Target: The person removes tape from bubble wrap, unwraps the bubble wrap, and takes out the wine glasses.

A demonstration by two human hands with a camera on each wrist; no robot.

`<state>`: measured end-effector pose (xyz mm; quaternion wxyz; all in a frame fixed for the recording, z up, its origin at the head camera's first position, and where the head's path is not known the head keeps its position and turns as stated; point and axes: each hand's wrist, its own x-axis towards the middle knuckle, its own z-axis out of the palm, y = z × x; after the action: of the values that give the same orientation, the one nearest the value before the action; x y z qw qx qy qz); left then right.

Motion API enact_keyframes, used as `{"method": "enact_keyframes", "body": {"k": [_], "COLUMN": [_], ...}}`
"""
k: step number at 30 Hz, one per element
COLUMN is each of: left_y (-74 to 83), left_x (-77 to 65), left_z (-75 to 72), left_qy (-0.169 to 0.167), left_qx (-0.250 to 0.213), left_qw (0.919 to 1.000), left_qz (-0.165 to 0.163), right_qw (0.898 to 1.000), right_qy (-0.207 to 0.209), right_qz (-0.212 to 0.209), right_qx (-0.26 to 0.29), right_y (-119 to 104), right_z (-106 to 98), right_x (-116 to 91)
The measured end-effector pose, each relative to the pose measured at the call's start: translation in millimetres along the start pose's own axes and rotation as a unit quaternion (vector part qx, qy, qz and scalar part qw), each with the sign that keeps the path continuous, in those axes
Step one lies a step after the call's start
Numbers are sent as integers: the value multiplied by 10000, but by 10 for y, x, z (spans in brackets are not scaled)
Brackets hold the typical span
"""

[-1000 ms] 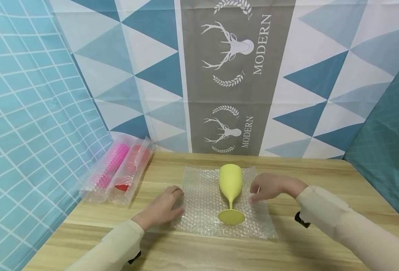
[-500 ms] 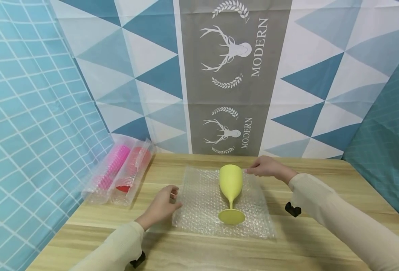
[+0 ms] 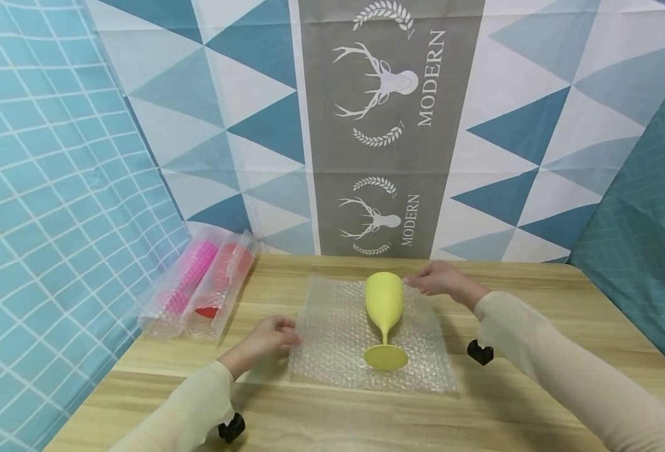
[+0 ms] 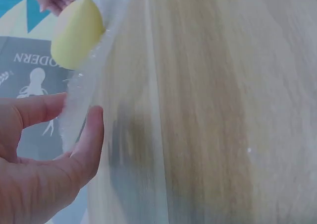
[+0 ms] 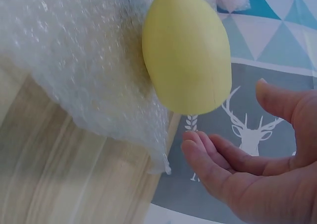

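Note:
A yellow goblet [image 3: 385,301] lies on its side on a sheet of bubble wrap [image 3: 332,339], bowl toward the wall and foot toward the person. At the sheet's left edge is my left hand [image 3: 267,342]; the left wrist view has the bubble wrap's edge [image 4: 77,115] between thumb and fingers, loosely gripped. My right hand [image 3: 439,281] is at the far right corner, close beside the goblet's rim. Its fingers [image 5: 198,162] are slightly bent and thumb spread in the right wrist view, with nothing between them, just off the goblet [image 5: 188,55].
Two bubble-wrapped bundles, one pink [image 3: 193,276] and one red [image 3: 225,276], lie side by side at the table's back left. A patterned cloth [image 3: 383,144] hangs behind the wooden table [image 3: 321,420], with blue-checked cloth [image 3: 44,220] on the left.
My right hand has moved from the sheet's right side up to its far corner by the goblet's rim. The left hand's fingers have drawn together at the left edge. The goblet stays put.

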<state>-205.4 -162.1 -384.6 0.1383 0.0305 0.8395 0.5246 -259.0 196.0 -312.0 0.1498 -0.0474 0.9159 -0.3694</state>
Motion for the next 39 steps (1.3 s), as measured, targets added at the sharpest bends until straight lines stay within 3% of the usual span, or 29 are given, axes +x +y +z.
{"method": "enact_keyframes", "body": {"k": [4,9,14,18,21,26,28,30,32,35,39], "left_y": [-17,-47,-81,-108,-123,-137,-142,-148,-153,-147,-136], "left_x": [-17,-52,-51,-44,-48,-70,-75,-75,-67,-49,-48], "left_z": [-25,-43,-51,-49,-47,-51,-48,-40,-27,-3,12], "left_qy": [-401,-811,-868,-893,-920,-937,-927,-909,-913,-907,-892], "left_qx": [-154,-621,-947,-993,-1009,-1010,-1028,-1057,-1111,-1154,-1094], "left_qw": [9990,9948,9916,9909,9905,9904,9903,9901,9895,9891,9899], "left_qz": [112,-27,-177,-162,-144,-126,-139,-145,-121,-102,-110], "right_qw": [9999,9990,9942,9834,9588,8821,8633,8527,8534,8754,9133], "right_qy": [-85,-179,-186,-294,-679,-1032,-967,-858,-736,-499,-210], "right_qz": [8,129,480,840,1133,1806,1978,2120,2181,2139,1934], "right_qx": [111,392,950,1579,2517,4227,4541,4696,4677,4306,3579], "right_y": [-14,-34,-68,-101,-102,-77,-85,-103,-118,-147,-181], "right_z": [54,126,178,179,169,207,234,258,276,303,361], "right_x": [-1,-6,9,35,90,232,269,289,302,316,343]}}
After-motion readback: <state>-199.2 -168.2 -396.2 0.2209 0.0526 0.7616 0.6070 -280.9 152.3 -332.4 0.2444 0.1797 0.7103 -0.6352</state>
